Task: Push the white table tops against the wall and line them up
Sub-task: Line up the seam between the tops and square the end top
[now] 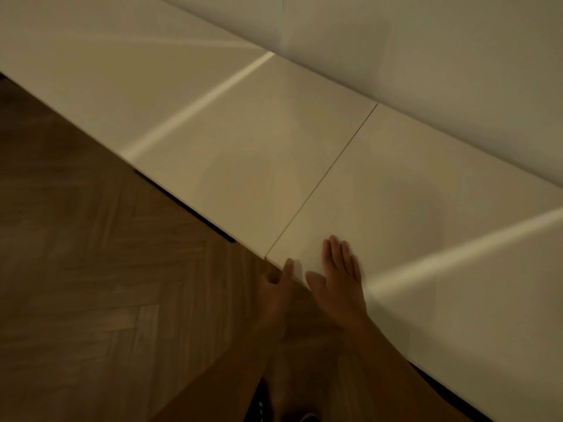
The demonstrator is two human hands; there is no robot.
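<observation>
Two white table tops run along the wall (426, 56). The left table top (182, 111) and the right table top (441, 193) meet at a thin dark seam (323, 178), with their front edges nearly flush. My right hand (338, 275) lies flat on the right table top near its front left corner, fingers together and pointing toward the wall. My left hand (278, 284) grips the front edge of that same corner, thumb on top and fingers under the edge. The picture is dim and blurred.
A herringbone wooden floor (91, 284) fills the left and lower part of the view. Dark table frame parts (189, 208) show under the left top's front edge. Bright light streaks cross both tops.
</observation>
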